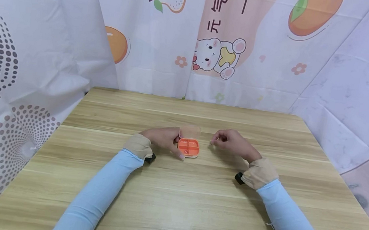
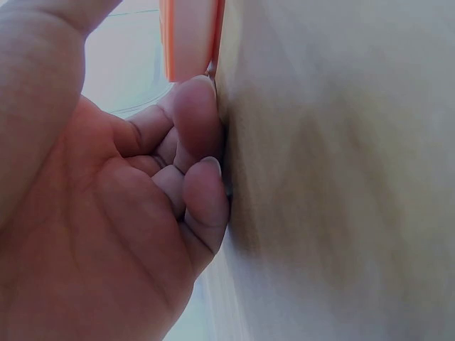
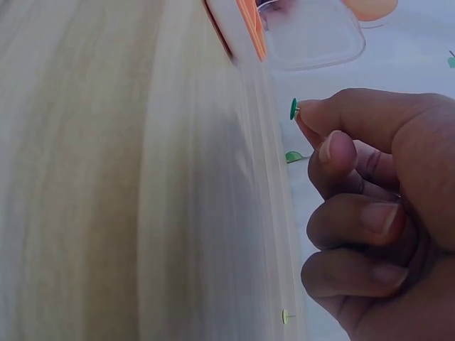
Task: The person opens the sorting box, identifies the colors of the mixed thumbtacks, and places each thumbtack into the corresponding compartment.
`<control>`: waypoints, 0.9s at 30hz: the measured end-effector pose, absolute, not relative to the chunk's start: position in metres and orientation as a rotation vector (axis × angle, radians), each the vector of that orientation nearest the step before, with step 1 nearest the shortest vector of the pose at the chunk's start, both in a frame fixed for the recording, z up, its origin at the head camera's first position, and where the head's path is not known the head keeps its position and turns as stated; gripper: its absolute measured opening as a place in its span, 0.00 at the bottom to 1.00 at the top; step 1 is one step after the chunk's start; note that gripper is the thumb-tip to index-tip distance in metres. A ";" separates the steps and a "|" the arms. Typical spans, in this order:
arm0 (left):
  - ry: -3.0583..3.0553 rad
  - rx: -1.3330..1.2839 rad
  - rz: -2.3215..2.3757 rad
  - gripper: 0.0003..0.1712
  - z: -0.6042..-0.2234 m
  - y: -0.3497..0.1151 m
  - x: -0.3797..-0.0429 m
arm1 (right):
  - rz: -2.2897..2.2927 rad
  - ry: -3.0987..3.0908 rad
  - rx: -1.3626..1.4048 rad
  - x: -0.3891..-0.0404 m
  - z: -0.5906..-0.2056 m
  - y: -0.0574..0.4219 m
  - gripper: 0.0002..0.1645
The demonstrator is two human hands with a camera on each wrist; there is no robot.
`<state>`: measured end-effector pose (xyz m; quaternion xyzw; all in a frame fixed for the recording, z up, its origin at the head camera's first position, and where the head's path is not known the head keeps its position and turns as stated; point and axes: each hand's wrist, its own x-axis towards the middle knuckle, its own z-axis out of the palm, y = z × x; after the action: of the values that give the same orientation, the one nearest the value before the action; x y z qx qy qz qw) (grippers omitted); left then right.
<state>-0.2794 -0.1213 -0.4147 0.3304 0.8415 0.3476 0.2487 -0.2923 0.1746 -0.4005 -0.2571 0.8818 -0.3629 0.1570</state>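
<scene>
You have your left hand (image 1: 164, 139) at the 9 o'clock side of a little orange box (image 1: 188, 147). It holds the box: your thumb lies along the near edge, at about 7 o'clock, and your other fingers are bent by the far left corner. In the left wrist view, one bent fingertip is right up against the box.

The box sits flat on the wood table (image 1: 174, 198), in front of you toward 12 o'clock. It has four little rooms. Its see-through lid (image 1: 190, 132) is up, at the 12 o'clock side. A tiny thing is in the room at 7 o'clock, but it is too small to name.

Your right hand (image 1: 233, 142) is apart from the box, near 3 o'clock from it. Your thumb and pointing finger make a tight pinch on a green tack (image 3: 293, 109), and your other fingers are curled in. In the right wrist view, the tack's round head is on the 9 o'clock side and its pin goes into your fingertips. At 6 o'clock from it there is a small yellow tack (image 3: 285, 317); you are not touching it.

You wear blue sleeves (image 1: 91, 195). Past the table, at 12 o'clock, hangs a white curtain (image 1: 158, 43) with fruit and a bear on it.
</scene>
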 end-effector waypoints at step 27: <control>2.336 0.852 0.909 0.32 -0.415 -0.122 -0.279 | -1.047 2.494 -0.771 -0.288 -0.398 0.164 0.06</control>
<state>-0.2794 -0.1218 -0.4146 0.3120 0.8556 0.3330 0.2444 -0.2884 0.1644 -0.3983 -0.2705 0.8747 -0.3673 0.1636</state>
